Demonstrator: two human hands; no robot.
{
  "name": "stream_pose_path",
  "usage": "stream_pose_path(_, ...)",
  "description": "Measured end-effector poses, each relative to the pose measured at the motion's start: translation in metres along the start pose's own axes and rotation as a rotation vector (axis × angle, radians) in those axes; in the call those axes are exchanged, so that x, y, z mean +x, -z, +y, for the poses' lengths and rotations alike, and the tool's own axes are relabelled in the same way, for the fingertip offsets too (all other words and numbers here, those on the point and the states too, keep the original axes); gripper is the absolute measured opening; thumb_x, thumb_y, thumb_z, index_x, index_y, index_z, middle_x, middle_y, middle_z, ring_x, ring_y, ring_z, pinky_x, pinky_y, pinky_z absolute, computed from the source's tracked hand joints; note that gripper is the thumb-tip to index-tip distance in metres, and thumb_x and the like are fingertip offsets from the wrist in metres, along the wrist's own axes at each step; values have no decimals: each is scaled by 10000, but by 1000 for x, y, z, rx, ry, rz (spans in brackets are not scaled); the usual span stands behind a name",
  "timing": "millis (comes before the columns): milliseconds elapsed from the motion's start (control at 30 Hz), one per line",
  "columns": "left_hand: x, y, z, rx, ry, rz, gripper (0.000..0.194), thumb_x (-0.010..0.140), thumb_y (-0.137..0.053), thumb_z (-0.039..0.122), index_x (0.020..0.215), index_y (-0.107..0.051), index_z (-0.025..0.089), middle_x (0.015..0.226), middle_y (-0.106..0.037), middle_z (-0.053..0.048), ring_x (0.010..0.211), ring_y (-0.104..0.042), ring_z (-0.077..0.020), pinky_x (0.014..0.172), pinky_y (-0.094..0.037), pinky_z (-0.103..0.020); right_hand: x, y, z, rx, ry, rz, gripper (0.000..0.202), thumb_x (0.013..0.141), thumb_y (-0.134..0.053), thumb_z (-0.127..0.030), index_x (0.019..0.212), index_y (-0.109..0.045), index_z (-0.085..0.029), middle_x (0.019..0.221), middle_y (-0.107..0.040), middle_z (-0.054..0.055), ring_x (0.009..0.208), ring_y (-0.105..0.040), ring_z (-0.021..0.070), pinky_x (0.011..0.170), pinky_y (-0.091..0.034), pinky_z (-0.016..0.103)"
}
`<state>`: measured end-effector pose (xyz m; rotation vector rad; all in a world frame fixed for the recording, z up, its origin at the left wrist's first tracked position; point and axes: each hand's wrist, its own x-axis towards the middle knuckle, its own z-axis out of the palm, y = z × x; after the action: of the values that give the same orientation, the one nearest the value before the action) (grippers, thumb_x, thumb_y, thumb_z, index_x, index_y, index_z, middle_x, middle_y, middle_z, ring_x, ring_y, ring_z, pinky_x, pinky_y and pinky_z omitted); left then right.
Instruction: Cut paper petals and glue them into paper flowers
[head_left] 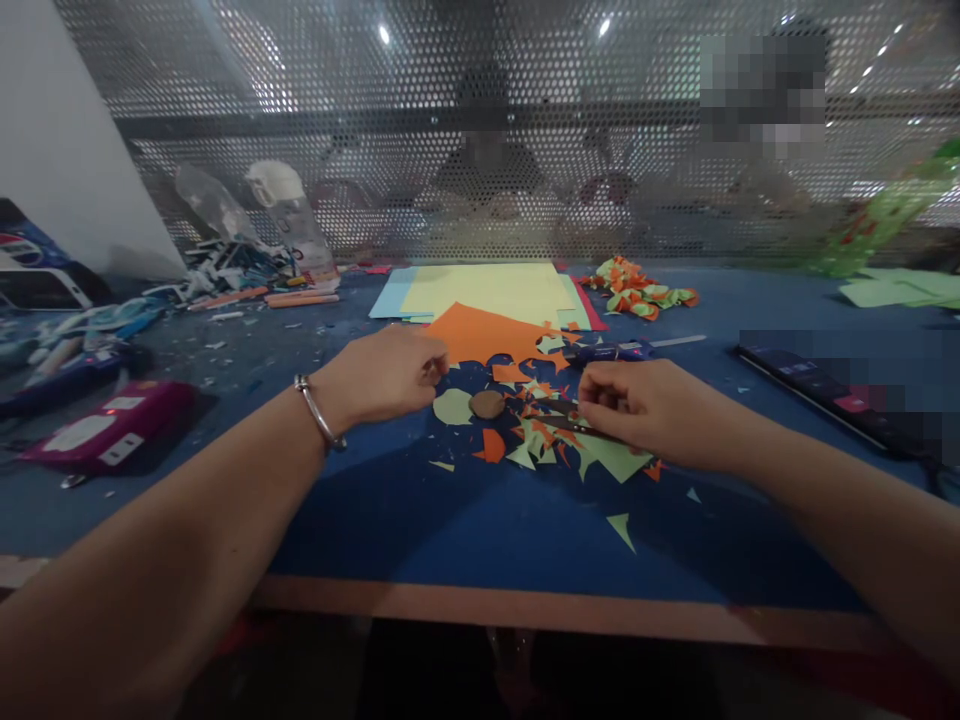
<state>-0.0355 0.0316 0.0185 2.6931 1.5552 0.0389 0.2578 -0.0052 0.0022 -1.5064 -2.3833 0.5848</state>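
My left hand is closed, its fingers curled beside the left corner of an orange sheet; what it holds, if anything, is hidden. Just right of its fingertips lie a pale green paper round and a brown disc that overlaps its edge. Over the paper scraps, my right hand is closed around dark scissors, whose blades point left and stand apart. Beneath them are orange and green offcuts and a larger green piece.
Behind the orange sheet lies a stack of coloured paper, with a heap of cut pieces to its right. A purple glue gun is beyond my right hand. A magenta box, bottle and phone flank the work area.
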Motion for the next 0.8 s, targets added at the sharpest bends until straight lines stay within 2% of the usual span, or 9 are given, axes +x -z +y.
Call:
stream_pose_path(100, 1, -2, 1, -52, -65, -15, 294, 851, -570, 334, 1061, -684, 163, 1032, -671, -107, 1012, -603, -270, 826, -427, -352, 0, 0, -1, -6, -3, -10, 163, 874, -551, -328, 757, -544, -214, 594, -588, -20, 499, -522, 122, 548, -365, 276)
stream_pose_path(200, 1, -2, 7, -91, -99, -59, 328, 858, -577, 381, 1071, -657, 143, 994, -669, -95, 894, -600, -237, 751, -423, -330, 0, 1, -2, -20, -2, -5, 171, 877, -546, -329, 751, -544, -212, 586, -587, -18, 498, -518, 122, 547, -360, 277)
stream_pose_path(333, 3, -2, 9, -168, -55, -124, 326, 834, -601, 388, 1047, -639, 144, 1019, -676, -98, 827, -589, -213, 690, -412, -308, 0, 1, -2, -7, 2, -2, 170, 874, -551, -341, 759, -543, -215, 590, -582, -22, 498, -509, 121, 543, -361, 274)
stream_pose_path(433, 4, -3, 7, -258, -17, -190, 397, 828, -611, 408, 1123, -610, 142, 1007, -682, -93, 776, -588, -195, 662, -412, -294, 0, 1, -2, -1, 3, -3, 179, 874, -550, -352, 757, -536, -217, 588, -573, -24, 488, -478, 117, 533, -352, 275)
stream_pose_path(633, 4, 0, 5, -205, -72, -143, 372, 810, -631, 395, 1088, -636, 148, 1092, -681, -115, 884, -597, -223, 729, -410, -305, -1, 1, -3, 2, 24, 13, 183, 871, -557, -366, 762, -539, -220, 616, -578, -18, 538, -468, 129, 549, -351, 278)
stream_pose_path(800, 1, 5, 8, -155, -94, -208, 310, 813, -612, 377, 1024, -657, 155, 1054, -681, -113, 883, -597, -233, 743, -416, -316, -1, 0, -4, -2, 21, 1, 185, 877, -555, -368, 767, -533, -221, 628, -570, -21, 546, -467, 129, 559, -353, 277)
